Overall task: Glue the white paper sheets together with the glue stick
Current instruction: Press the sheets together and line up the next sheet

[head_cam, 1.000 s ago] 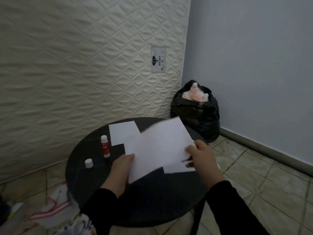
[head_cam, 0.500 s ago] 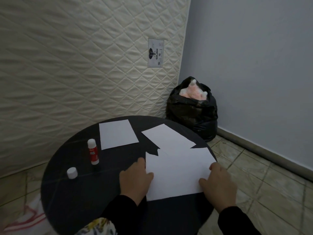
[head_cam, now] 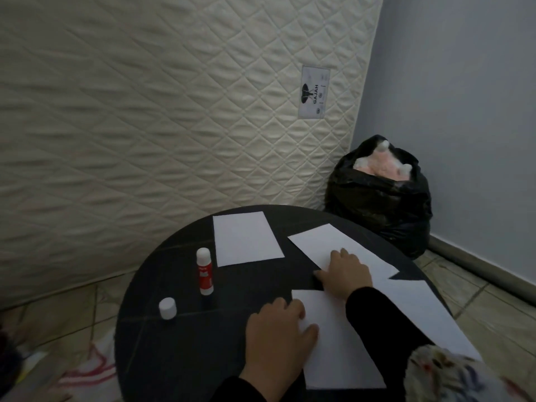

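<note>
On the round black table (head_cam: 162, 358), the left hand (head_cam: 278, 335) presses flat, fingers relaxed, on the near white sheet (head_cam: 342, 352); the right hand (head_cam: 346, 274) lies flat with straight fingers on the far-right sheet (head_cam: 327, 242). The uncapped glue stick (head_cam: 204, 271) stands upright at left, its cap (head_cam: 167, 308) nearer, a third sheet (head_cam: 245, 237) beyond.

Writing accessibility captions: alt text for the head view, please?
Both hands press flat on overlapping white paper sheets on a round black table: left hand near, right hand farther. An uncapped red glue stick stands left.
</note>
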